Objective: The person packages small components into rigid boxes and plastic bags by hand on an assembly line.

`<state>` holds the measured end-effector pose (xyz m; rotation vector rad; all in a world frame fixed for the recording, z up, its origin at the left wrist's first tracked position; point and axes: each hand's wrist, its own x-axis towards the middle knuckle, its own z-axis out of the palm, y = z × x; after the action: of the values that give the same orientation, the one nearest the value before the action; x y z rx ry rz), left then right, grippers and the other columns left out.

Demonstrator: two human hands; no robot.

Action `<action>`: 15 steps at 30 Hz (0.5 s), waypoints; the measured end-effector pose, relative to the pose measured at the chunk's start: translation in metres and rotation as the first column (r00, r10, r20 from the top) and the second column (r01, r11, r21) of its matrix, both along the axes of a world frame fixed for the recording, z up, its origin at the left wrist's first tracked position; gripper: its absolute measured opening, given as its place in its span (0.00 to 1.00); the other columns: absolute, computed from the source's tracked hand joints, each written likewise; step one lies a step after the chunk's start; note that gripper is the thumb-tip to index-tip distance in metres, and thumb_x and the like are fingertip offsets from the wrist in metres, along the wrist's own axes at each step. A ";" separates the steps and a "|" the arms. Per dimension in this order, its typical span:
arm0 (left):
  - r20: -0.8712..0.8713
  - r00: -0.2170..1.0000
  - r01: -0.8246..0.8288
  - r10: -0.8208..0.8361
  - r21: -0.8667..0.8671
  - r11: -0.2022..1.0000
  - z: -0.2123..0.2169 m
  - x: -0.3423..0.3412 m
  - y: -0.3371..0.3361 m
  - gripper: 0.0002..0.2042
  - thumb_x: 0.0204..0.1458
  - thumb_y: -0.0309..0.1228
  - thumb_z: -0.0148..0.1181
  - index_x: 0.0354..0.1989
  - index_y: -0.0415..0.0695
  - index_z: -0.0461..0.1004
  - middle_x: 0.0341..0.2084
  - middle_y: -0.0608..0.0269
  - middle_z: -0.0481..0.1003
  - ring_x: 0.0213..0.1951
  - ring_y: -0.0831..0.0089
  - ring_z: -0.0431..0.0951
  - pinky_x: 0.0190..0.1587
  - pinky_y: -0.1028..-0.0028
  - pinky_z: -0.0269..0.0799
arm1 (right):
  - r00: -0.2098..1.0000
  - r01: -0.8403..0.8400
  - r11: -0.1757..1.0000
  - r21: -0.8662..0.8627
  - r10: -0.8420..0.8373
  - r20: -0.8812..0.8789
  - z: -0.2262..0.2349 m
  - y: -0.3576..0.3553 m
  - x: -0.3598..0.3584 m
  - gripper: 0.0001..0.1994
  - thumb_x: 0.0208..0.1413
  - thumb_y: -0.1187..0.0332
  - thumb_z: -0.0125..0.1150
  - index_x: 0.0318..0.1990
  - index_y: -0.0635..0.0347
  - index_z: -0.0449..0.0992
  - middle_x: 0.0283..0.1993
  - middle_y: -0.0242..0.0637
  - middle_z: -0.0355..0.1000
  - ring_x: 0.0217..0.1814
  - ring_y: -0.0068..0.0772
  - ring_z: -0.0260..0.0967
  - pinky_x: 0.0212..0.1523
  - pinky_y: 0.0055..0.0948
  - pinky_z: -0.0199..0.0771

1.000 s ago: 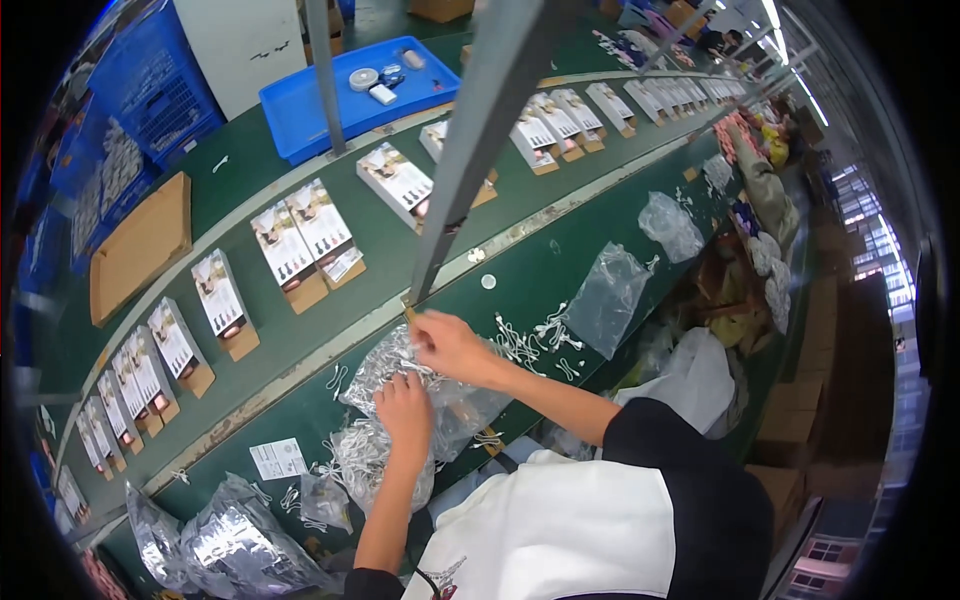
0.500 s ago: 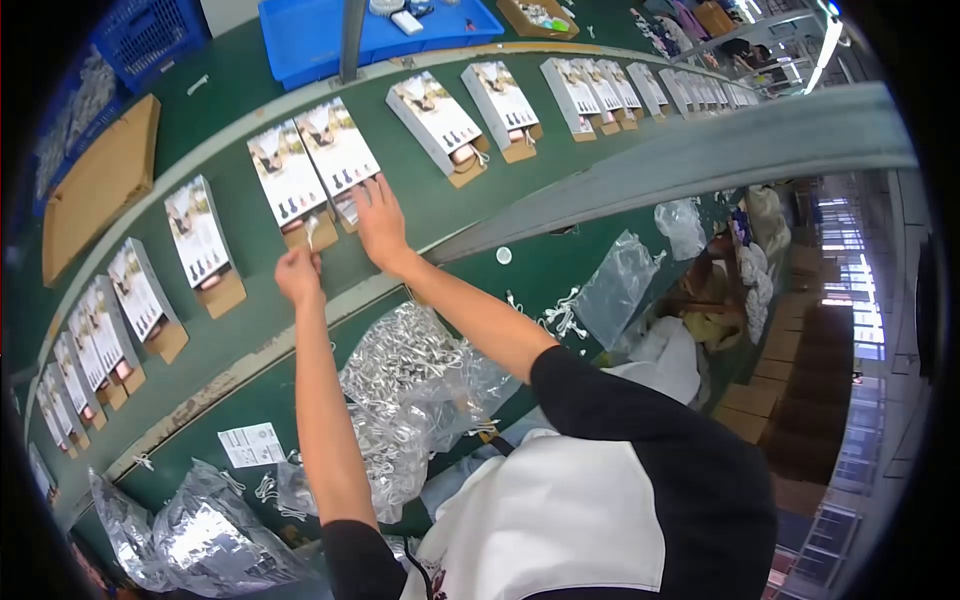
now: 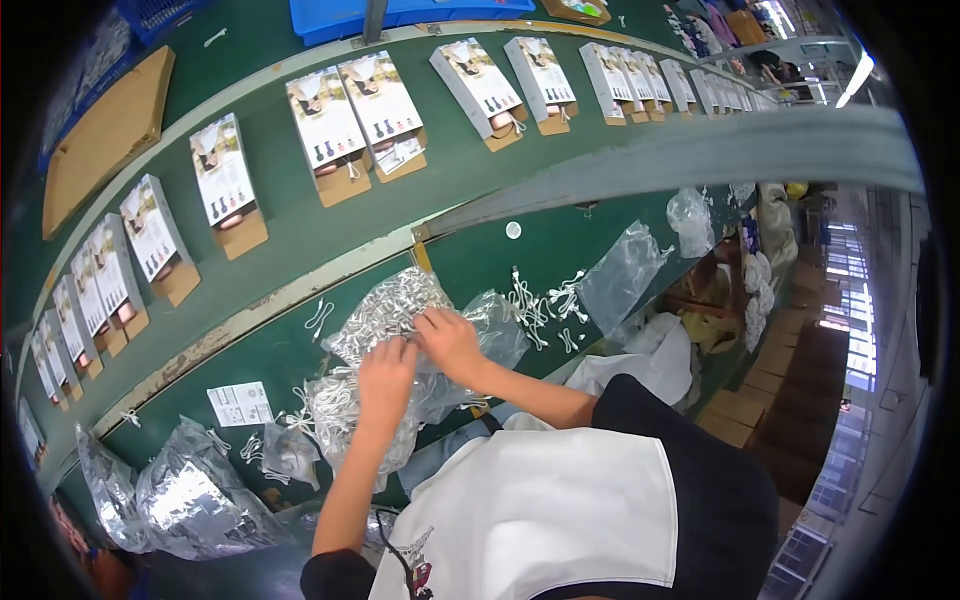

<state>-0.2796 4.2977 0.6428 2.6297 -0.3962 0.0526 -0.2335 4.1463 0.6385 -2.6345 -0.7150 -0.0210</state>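
A clear plastic bag heaped with white cables [image 3: 392, 302] lies on the green table in front of me. Both hands are over it, close together. My left hand [image 3: 388, 378] has its fingers bent and pressed together at the middle of the heap; what is between the fingertips is hidden. Beside it on the right, my right hand [image 3: 450, 342] has curled fingers, with the fingertips in among the white cables. Beyond, on the green conveyor belt, two white printed boxes [image 3: 328, 115] [image 3: 382, 98] stand side by side with open brown flaps. A white cable [image 3: 352, 170] shows at the left one's opening.
More open boxes [image 3: 224, 170] line the curved belt both ways. Loose white cables [image 3: 530, 310] and an empty clear bag [image 3: 625, 265] lie to the right. A printed sheet [image 3: 240, 403] and silvery plastic bags [image 3: 195, 490] are on the left. A metal rail [image 3: 680, 165] borders the belt.
Both my hands have left the two boxes on the belt and come back toward me onto the bag of cables. A white cable now rests in the left box's opening. The view has shifted.
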 end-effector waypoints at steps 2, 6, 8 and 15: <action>0.048 0.999 -0.024 0.022 0.057 0.998 0.003 -0.009 -0.004 0.07 0.45 0.27 0.55 0.35 0.47 0.73 0.28 0.65 0.69 0.34 0.68 0.73 0.34 0.69 0.69 | 1.000 0.016 1.000 0.003 -0.016 0.025 0.000 0.005 -0.006 0.11 0.43 0.69 0.64 0.33 0.58 0.68 0.32 0.38 0.66 0.37 0.42 0.69 0.34 0.38 0.72; 0.166 0.983 -0.099 0.073 0.153 0.983 -0.008 -0.008 -0.021 0.04 0.46 0.30 0.54 0.31 0.48 0.71 0.27 0.67 0.70 0.32 0.70 0.73 0.34 0.70 0.67 | 0.994 0.112 0.991 0.071 -0.112 -0.010 0.007 -0.002 -0.020 0.10 0.45 0.72 0.62 0.34 0.60 0.67 0.32 0.39 0.68 0.34 0.44 0.71 0.31 0.39 0.72; 0.227 0.972 -0.102 0.058 0.186 0.977 -0.014 -0.001 -0.023 0.03 0.47 0.30 0.54 0.29 0.48 0.71 0.24 0.66 0.71 0.31 0.69 0.74 0.34 0.69 0.67 | 0.983 0.181 0.977 0.109 -0.177 -0.049 0.022 -0.001 -0.027 0.10 0.46 0.73 0.61 0.34 0.60 0.67 0.31 0.40 0.70 0.33 0.45 0.71 0.30 0.39 0.72; 0.269 0.963 -0.008 0.003 0.020 1.000 0.037 -0.011 0.016 0.03 0.45 0.28 0.56 0.27 0.45 0.71 0.23 0.63 0.72 0.30 0.66 0.75 0.32 0.65 0.67 | 0.987 0.144 0.891 0.430 -0.102 -0.121 0.118 0.048 0.007 0.08 0.48 0.78 0.61 0.38 0.65 0.75 0.35 0.40 0.74 0.32 0.30 0.73 0.33 0.28 0.72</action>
<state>-0.2902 4.3135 0.6801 2.6502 -0.4828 0.4142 -0.2262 4.1942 0.7565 -2.2246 -0.4454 -0.0825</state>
